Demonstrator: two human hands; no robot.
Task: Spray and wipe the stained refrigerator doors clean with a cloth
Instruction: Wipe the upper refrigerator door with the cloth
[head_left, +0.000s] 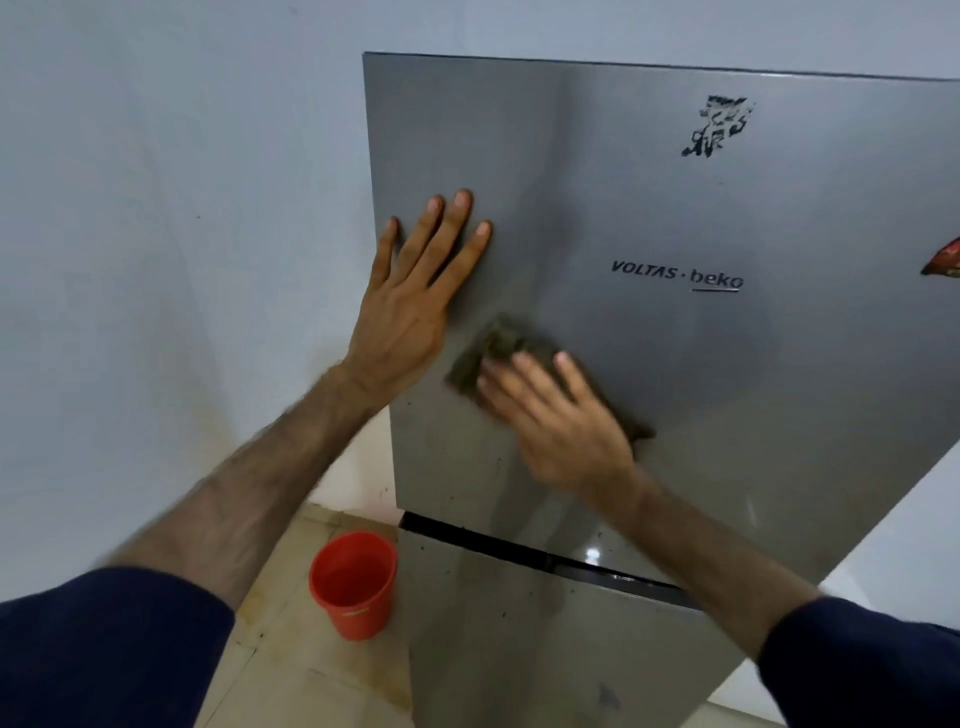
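Grey-brown, crumpled cleaning cloth (498, 353) lies flat against the brushed-steel upper refrigerator door (675, 364), its long axis slanting from upper left to lower right. It sits under the right hand (561, 426), whose spread fingers press it to the metal. Just beside it, up-left, the left hand (415, 301) rests open, palm flat on the door's left edge, grasping nothing.
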